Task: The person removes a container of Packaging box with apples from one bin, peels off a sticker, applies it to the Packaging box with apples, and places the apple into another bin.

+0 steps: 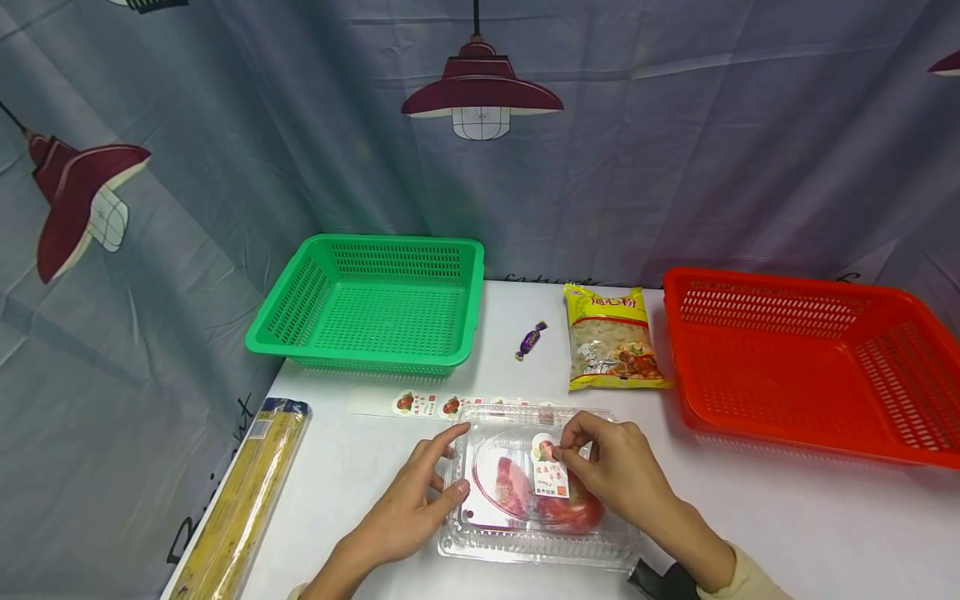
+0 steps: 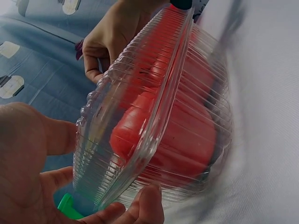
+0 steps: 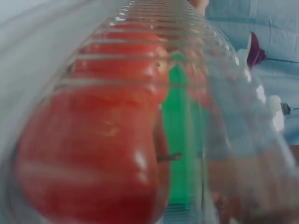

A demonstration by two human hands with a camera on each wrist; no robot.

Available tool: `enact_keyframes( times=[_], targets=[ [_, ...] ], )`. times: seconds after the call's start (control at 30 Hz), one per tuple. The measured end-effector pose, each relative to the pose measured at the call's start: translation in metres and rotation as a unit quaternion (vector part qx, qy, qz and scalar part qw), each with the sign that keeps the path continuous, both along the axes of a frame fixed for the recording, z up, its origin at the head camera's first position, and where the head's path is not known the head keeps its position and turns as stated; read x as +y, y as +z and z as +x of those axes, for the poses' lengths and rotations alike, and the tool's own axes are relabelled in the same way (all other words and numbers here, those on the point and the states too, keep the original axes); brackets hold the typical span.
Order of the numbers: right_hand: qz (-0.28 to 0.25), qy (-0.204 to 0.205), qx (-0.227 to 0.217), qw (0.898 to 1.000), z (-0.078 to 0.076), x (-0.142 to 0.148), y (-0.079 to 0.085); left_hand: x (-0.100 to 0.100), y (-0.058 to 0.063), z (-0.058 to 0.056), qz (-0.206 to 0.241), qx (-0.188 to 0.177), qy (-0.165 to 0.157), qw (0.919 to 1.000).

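A clear plastic clamshell box [image 1: 540, 554] with a closed lid sits on the table, holding red apples [image 3: 88, 149]. At its left end, my left hand [image 1: 408, 500] touches the lid and side with thumb and fingers spread. In the left wrist view, some fingertips [image 2: 150, 200] reach low by the box's rim. My right hand [image 1: 626, 467] is over the lid's right half, thumb and index pinching the upper right edge of a white apple-printed sticker [image 1: 551, 479]. That sticker lies over the lid; how much of it adheres cannot be seen.
Behind the box lies a strip of stickers [image 1: 423, 405]. A green basket [image 1: 360, 362] stands back left, a red basket [image 1: 795, 433] right. Between them are a purple-wrapped candy [image 1: 531, 341] and a yellow pasta bag [image 1: 611, 342]. A long noodle packet [image 1: 247, 500] lies along the left edge.
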State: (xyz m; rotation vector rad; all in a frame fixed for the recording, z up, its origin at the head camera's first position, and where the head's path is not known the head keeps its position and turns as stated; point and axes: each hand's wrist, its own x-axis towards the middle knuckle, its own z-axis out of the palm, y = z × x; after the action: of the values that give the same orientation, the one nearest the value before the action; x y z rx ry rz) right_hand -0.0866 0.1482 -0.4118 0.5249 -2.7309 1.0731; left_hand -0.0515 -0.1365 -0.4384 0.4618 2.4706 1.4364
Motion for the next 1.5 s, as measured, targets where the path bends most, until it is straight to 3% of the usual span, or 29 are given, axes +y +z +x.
enact_keyframes(
  times=[0.47, 0.87, 1.07, 1.5],
  targets=[
    [0.072, -0.008, 0.029, 0.997, 0.002, -0.003, 0.002, 0.0, 0.002, 0.0, -0.009, -0.002, -0.003, 1.0],
    [0.159, 0.065, 0.037, 0.984, 0.009, -0.005, 0.007, 0.0, 0.002, 0.0, -0.004, -0.007, 0.003, 1.0],
    [0.187, 0.101, 0.011, 0.977, 0.012, -0.003, 0.009, 0.0, 0.002, -0.002, -0.001, -0.009, 0.006, 0.9999],
    [0.171, 0.186, -0.043, 0.967, 0.021, 0.01, 0.019, 0.001, 0.004, -0.002, 0.025, -0.022, 0.01, 0.9994]
  ],
)
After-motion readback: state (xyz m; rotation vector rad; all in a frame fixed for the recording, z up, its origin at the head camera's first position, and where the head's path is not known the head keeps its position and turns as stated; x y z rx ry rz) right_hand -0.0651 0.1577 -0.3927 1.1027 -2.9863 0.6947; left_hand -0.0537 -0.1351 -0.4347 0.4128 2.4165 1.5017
